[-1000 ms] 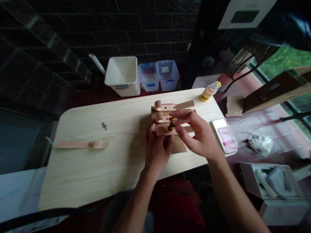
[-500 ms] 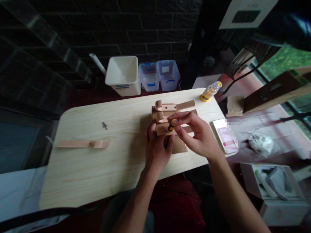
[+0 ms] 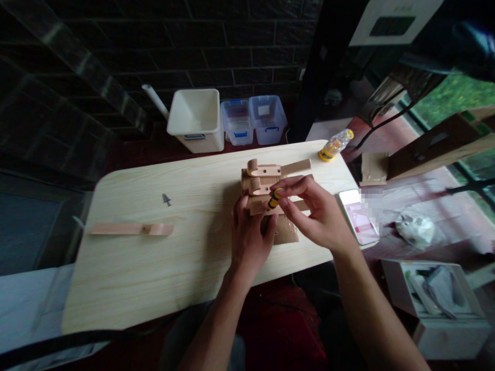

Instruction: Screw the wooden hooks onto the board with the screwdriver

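Within R hand (image 3: 323, 219), screwdriver (image 3: 274, 199), wood pc (image 3: 257, 207) below

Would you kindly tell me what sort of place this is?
Probably an indoor workspace, perhaps in a home: a wood-grain table, a dark brick-patterned wall, and grass visible outside.

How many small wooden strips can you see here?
4: a loose strip at left; in a row, a far strip, middle strip and near strip, the last partly hidden by the left hand.

Tabletop (image 3: 185, 263) offering open lane btwn loose wood strip (image 3: 119, 229) & L hand (image 3: 251, 232); phone (image 3: 356, 216) blocking R edge, clear container (image 3: 335, 145) far corner.
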`<state>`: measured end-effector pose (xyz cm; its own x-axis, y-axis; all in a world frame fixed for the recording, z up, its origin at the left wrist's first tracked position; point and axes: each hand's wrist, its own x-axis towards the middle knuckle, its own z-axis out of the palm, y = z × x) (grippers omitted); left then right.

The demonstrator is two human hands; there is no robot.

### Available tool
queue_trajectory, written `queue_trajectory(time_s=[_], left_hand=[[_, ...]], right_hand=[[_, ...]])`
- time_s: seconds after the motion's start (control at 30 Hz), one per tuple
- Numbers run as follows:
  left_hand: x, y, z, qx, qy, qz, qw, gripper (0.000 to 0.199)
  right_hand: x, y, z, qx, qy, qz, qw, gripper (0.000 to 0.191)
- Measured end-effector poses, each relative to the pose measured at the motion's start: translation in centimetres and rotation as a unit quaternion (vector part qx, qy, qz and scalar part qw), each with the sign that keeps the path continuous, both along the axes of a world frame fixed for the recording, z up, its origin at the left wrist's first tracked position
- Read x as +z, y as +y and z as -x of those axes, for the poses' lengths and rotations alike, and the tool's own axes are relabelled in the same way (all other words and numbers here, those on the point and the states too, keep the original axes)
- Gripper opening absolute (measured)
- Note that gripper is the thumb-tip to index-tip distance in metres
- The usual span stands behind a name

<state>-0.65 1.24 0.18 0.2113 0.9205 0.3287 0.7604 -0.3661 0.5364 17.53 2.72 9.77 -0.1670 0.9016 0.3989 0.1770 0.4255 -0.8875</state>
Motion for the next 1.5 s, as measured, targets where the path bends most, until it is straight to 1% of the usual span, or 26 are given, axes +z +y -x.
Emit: queue_trajectory(time_s=[0.13,0.3,0.53,0.67,0.83,1.03,1.17,1.3,1.4,1.5], left_hand=[[0.0,0.0,0.0,0.006,-0.009,-0.002,1.000,0.040],[0.0,-0.1,0.0,0.006,-0.015,0.000,1.000,0.039],[-0.2,-0.1,0.0,0.013,-0.017,-0.004,1.000,0.038],[0.0,-0.1,0.0,0.009,-0.016,-0.004,1.000,0.037],[0.3,-0.1,-0.1,0.013,-0.024,-0.003,1.000,0.038],[0.2,0.0,0.0,0.014,-0.016,0.008,1.000,0.038],[0.3,0.0,0.0,0.006,-0.013,0.002,1.000,0.039],[0.2,0.0,0.0,0.007,-0.017,-0.004,1.000,0.037],[0.1,0.0,0.0,0.010,-0.017,0.001,1.000,0.037],[0.1,0.0,0.0,0.013,-0.014,0.004,1.000,0.035]], right_hand=[[0.1,0.0,0.0,-0.026,-0.014,-0.010,1.000,0.008],[0.1,0.0,-0.1,-0.018,-0.012,-0.001,1.000,0.008],[0.0,0.1,-0.3,-0.026,0.003,0.004,1.000,0.006],[-0.2,0.1,-0.4,-0.014,0.008,0.010,1.000,0.007],[-0.4,0.2,-0.7,-0.035,0.009,0.000,0.999,0.006],[0.1,-0.1,-0.8,0.002,0.009,0.038,0.999,0.004],[-0.1,0.1,-0.7,-0.018,-0.002,0.014,1.000,0.006],[0.3,0.2,-0.6,-0.033,-0.015,-0.009,0.999,0.004],[0.7,-0.1,-0.6,-0.020,-0.032,-0.003,0.999,0.009],[0.4,-0.2,-0.7,-0.013,-0.033,0.017,0.999,0.014]])
